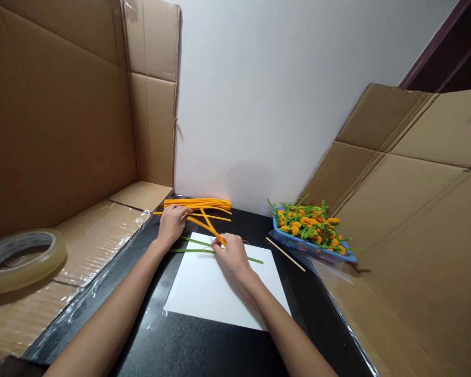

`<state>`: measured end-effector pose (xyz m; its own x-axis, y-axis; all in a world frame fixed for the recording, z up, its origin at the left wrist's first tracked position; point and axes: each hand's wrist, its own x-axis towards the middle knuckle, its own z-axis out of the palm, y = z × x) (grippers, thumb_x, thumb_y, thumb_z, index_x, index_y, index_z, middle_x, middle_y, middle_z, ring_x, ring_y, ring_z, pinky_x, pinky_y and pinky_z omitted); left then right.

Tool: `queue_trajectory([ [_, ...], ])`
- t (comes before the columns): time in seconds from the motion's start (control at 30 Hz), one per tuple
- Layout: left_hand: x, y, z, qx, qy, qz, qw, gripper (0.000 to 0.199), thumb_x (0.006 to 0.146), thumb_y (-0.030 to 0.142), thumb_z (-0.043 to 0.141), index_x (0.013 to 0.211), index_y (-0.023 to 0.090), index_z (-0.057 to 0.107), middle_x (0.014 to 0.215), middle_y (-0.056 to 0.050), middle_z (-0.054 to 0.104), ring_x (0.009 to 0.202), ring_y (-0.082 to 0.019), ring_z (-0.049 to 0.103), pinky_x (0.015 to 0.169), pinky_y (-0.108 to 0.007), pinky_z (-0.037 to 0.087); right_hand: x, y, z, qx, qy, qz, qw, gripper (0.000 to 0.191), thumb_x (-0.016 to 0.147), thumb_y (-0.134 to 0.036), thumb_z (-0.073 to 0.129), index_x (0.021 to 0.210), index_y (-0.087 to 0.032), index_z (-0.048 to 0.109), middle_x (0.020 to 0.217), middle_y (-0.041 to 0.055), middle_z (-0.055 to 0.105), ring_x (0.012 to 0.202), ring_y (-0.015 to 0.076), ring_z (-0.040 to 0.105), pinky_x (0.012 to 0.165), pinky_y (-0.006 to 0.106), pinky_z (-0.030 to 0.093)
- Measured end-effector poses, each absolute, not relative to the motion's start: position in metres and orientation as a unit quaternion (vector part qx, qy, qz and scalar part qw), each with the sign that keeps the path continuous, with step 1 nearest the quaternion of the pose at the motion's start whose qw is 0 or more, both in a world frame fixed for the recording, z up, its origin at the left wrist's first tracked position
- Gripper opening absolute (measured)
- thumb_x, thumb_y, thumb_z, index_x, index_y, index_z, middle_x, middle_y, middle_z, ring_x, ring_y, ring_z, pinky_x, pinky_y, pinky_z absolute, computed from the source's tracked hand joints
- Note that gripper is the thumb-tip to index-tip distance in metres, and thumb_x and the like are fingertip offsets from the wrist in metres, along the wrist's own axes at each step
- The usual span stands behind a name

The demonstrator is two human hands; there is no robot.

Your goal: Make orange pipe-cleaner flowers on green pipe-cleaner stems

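My right hand (232, 253) is closed around a few orange pipe cleaners (209, 224), which stick out up and to the left over the white sheet of paper (215, 293). My left hand (173, 224) rests at the front of the orange pipe cleaner bundle (198, 202), its fingers closed over a loose orange pipe cleaner (215, 217). Green pipe cleaners (255, 259) lie across the paper, partly hidden under my right hand. A small thin loop (208, 251) sits by one of them.
A blue basket (314, 242) at the right holds orange flowers with green stems (308, 222). A thin wooden stick (286, 254) lies beside it on the black table (204, 340). At the left, a tape roll (23, 259) sits on cardboard. Cardboard panels (153, 115) stand on both sides.
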<state>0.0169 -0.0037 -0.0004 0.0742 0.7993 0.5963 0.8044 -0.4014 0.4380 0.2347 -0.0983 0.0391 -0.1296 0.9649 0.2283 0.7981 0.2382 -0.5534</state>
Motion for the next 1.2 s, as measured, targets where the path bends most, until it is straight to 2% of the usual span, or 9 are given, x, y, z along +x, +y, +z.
queue_trajectory([
  [0.2,0.020,-0.002,-0.007,-0.761,-0.535,-0.367,-0.002,0.029,0.079,0.022,0.063,0.108,0.020,0.069,0.112,-0.011,0.069,0.109,-0.032,0.057,0.095,-0.045,0.043,0.255,-0.093,0.046,-0.593,-0.713,0.200,0.316,0.012,0.081,-0.020,0.064,0.080,-0.018,0.075,0.081,0.0037,0.074,0.079,0.0196,0.067,0.072,0.027,0.042],
  [0.37,0.027,-0.005,-0.005,-0.822,-0.455,-0.344,0.007,0.022,0.089,0.031,0.054,0.099,0.018,0.069,0.107,-0.010,0.068,0.105,-0.028,0.056,0.092,-0.041,0.044,0.248,-0.097,0.040,-0.560,-0.775,0.155,0.248,0.013,0.079,-0.025,0.070,0.090,-0.020,0.076,0.085,0.0033,0.071,0.081,0.0186,0.064,0.072,0.026,0.040],
  [0.47,0.031,-0.006,-0.006,-0.839,-0.437,-0.324,0.017,0.022,0.088,0.029,0.054,0.095,0.016,0.069,0.106,-0.011,0.068,0.104,-0.028,0.056,0.092,-0.043,0.043,0.236,-0.099,0.031,-0.603,-0.758,0.106,0.224,0.013,0.080,-0.027,0.070,0.089,-0.019,0.075,0.092,0.0065,0.069,0.082,0.0195,0.063,0.070,0.027,0.039],
  [0.53,0.032,-0.005,-0.008,-0.839,-0.439,-0.322,0.012,0.022,0.086,0.028,0.054,0.095,0.015,0.070,0.107,-0.012,0.068,0.106,-0.029,0.056,0.093,-0.044,0.042,0.230,-0.100,0.026,-0.633,-0.730,0.121,0.227,0.010,0.079,-0.026,0.069,0.084,-0.019,0.075,0.089,0.0062,0.070,0.079,0.0191,0.063,0.067,0.027,0.039],
  [0.7,0.031,-0.001,-0.010,-0.831,-0.453,-0.322,-0.001,0.024,0.087,0.029,0.054,0.091,0.016,0.073,0.103,-0.011,0.070,0.103,-0.030,0.057,0.090,-0.043,0.043,0.231,-0.094,0.023,-0.622,-0.691,0.210,0.303,0.008,0.074,-0.026,0.074,0.073,-0.018,0.075,0.073,0.0028,0.072,0.071,0.0179,0.064,0.066,0.027,0.041],
  [0.83,0.031,-0.001,-0.008,-0.843,-0.439,-0.309,-0.015,0.022,0.086,0.029,0.056,0.086,0.017,0.075,0.096,-0.008,0.072,0.097,-0.026,0.058,0.088,-0.040,0.043,0.265,-0.076,0.029,-0.653,-0.625,0.238,0.354,0.016,0.074,-0.032,0.075,0.079,-0.017,0.077,0.078,0.0028,0.076,0.074,0.0172,0.067,0.067,0.025,0.046],
  [0.93,0.031,-0.002,-0.007,-0.852,-0.428,-0.299,-0.022,0.022,0.085,0.028,0.055,0.086,0.017,0.075,0.096,-0.009,0.071,0.096,-0.026,0.058,0.089,-0.039,0.043,0.304,-0.058,0.030,-0.717,-0.593,0.199,0.308,0.017,0.073,-0.032,0.075,0.079,-0.016,0.078,0.075,0.0043,0.075,0.073,0.0191,0.068,0.064,0.026,0.047],
  [1.03,0.031,-0.001,-0.007,-0.856,-0.423,-0.297,-0.019,0.025,0.084,0.030,0.054,0.087,0.017,0.075,0.096,-0.010,0.071,0.097,-0.027,0.058,0.090,-0.040,0.043,0.334,-0.048,0.026,-0.756,-0.572,0.174,0.265,0.009,0.070,-0.024,0.077,0.073,-0.015,0.077,0.074,0.0071,0.075,0.076,0.0213,0.069,0.065,0.027,0.047],
  [1.2,0.030,0.003,-0.008,-0.860,-0.425,-0.283,-0.010,0.029,0.085,0.035,0.053,0.088,0.017,0.075,0.097,-0.010,0.071,0.097,-0.028,0.057,0.089,-0.041,0.043,0.341,-0.046,0.021,-0.762,-0.598,0.150,0.197,0.006,0.075,-0.019,0.072,0.079,-0.017,0.076,0.083,0.0074,0.076,0.085,0.0203,0.070,0.071,0.024,0.048],
])
